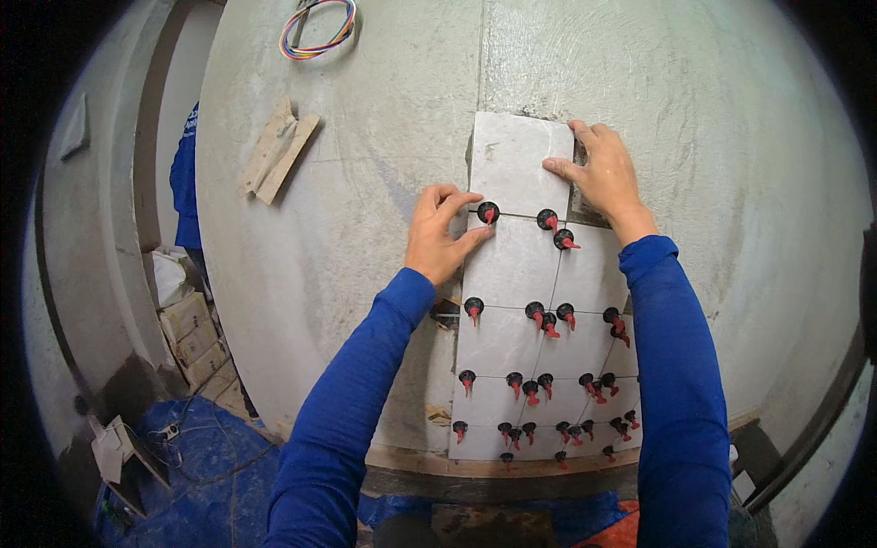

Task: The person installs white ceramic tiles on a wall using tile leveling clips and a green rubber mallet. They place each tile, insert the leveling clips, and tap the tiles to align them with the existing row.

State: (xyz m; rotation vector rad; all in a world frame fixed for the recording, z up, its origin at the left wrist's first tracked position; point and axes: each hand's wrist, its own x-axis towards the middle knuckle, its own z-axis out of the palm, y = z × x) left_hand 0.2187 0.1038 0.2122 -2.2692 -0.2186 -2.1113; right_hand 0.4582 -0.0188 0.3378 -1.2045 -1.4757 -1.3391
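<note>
A pale grey wall tile [521, 164] stands at the top of a column of similar tiles on the wall. My right hand [607, 178] grips its right edge, with the thumb on its face and the fingers at the upper right corner. The thumb and forefinger of my left hand [440, 234] close around a black tile-levelling clip with a red handle [488, 214] at the tile's lower left corner. Another levelling clip [547, 220] sits at the same joint, towards the right. Several more clips dot the joints of the lower tiles [512, 260].
Wet grey mortar covers the wall [713, 164] around the tiles. Coiled coloured wires [317, 55] hang at the upper left, above tan boards [279, 151] on the wall. A person in a blue sleeve [185, 183] stands at the left opening. Blue sheeting [206, 466] covers the floor, with cables on it.
</note>
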